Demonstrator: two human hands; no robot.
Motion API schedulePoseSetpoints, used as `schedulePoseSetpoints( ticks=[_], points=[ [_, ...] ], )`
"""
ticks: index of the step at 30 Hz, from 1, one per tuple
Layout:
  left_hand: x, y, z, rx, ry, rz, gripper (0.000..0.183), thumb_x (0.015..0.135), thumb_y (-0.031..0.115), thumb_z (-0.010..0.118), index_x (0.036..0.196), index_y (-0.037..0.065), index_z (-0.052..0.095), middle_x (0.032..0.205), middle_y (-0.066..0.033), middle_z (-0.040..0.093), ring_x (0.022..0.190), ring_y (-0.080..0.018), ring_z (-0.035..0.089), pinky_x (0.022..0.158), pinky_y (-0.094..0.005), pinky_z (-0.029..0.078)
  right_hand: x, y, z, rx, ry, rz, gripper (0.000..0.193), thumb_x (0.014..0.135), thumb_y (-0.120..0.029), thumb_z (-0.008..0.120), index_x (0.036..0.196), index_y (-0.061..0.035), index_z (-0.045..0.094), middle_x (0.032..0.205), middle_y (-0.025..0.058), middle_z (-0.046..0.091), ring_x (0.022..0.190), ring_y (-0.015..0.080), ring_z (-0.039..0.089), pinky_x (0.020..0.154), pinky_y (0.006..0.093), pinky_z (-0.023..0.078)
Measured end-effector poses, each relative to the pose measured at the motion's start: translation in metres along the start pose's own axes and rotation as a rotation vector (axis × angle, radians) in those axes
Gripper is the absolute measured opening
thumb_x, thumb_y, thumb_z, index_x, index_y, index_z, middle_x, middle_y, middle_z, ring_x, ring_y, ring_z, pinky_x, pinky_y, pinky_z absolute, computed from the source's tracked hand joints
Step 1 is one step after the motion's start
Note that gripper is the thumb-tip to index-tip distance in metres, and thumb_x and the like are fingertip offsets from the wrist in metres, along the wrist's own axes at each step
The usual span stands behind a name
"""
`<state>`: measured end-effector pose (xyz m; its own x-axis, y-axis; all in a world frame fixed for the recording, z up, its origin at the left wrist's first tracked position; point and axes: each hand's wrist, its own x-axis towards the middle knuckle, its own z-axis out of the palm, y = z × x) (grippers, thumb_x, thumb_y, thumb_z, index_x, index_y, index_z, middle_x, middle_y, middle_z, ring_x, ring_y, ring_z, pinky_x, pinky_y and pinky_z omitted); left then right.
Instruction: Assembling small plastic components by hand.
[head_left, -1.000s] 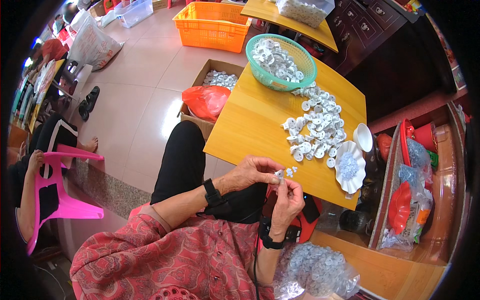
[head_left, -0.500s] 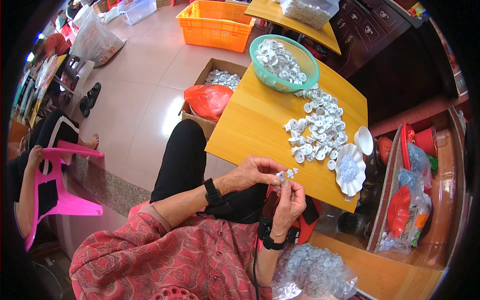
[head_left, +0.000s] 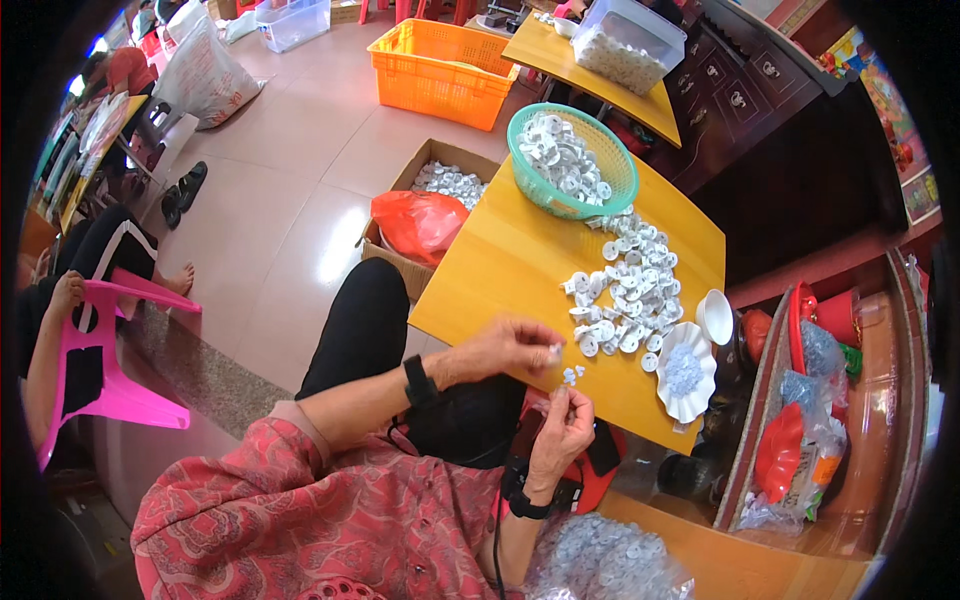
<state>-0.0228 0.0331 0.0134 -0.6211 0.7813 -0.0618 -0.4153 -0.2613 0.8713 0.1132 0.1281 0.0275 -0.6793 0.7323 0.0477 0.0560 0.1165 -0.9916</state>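
My left hand is closed in a pinch on a small white plastic part over the near edge of the yellow wooden table. Slightly lower and to the right, my right hand has its thumb and fingertips pressed together; what they hold, if anything, is too small to name. Between the two hands several tiny pale pieces lie on the table. Farther right spreads a pile of white round plastic parts. A white fluted dish holds more pale pieces, and a white bowl stands beside it.
A green basket of white parts stands at the table's far end. Left of the table is a cardboard box with a red bag. A clear bag of discs lies by my right forearm. Another person's hand rests on a pink stool.
My hands have come apart: the left has drawn up and left with the white part, the right has dropped slightly lower. The whole view has shifted a little.
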Motion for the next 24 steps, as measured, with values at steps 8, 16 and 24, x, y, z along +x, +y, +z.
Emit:
schedulePoseSetpoints(
  ticks=[8, 16, 24],
  points=[
    [0.130, 0.105, -0.031, 0.100, 0.198, 0.286, 0.032, 0.091, 0.028, 0.068, 0.098, -0.004, 0.067, 0.085, -0.0037, 0.064, 0.076, -0.0095, 0.061, 0.067, -0.0234, 0.051, 0.004, 0.010, -0.013, -0.040, 0.078, 0.046, 0.021, 0.094, -0.017, 0.063, 0.092, 0.0034, 0.061, 0.078, 0.0028, 0.061, 0.067, 0.0087, 0.054, 0.061, 0.0242, 0.047],
    [0.111, 0.084, -0.022, 0.556, 0.265, 0.255, 0.026, 0.087, 0.020, 0.070, 0.098, -0.004, 0.070, 0.075, -0.0044, 0.066, 0.072, -0.0116, 0.064, 0.065, -0.0266, 0.052, 0.016, 0.033, -0.026, -0.218, 0.188, -0.099, 0.018, 0.093, -0.014, 0.063, 0.092, 0.0037, 0.061, 0.075, 0.0026, 0.059, 0.065, 0.0077, 0.053, 0.060, 0.0233, 0.045],
    [0.094, 0.013, -0.007, 1.099, 0.054, 0.530, 0.018, 0.077, 0.010, 0.068, 0.093, 0.003, 0.072, 0.098, -0.0193, 0.066, 0.089, -0.0363, 0.064, 0.076, -0.0420, 0.052, 0.015, 0.028, -0.024, -0.550, 0.175, -0.285, 0.012, 0.088, -0.006, 0.063, 0.095, 0.0039, 0.063, 0.084, 0.0118, 0.061, 0.072, 0.0218, 0.061, 0.066, 0.0343, 0.050]
  ],
)
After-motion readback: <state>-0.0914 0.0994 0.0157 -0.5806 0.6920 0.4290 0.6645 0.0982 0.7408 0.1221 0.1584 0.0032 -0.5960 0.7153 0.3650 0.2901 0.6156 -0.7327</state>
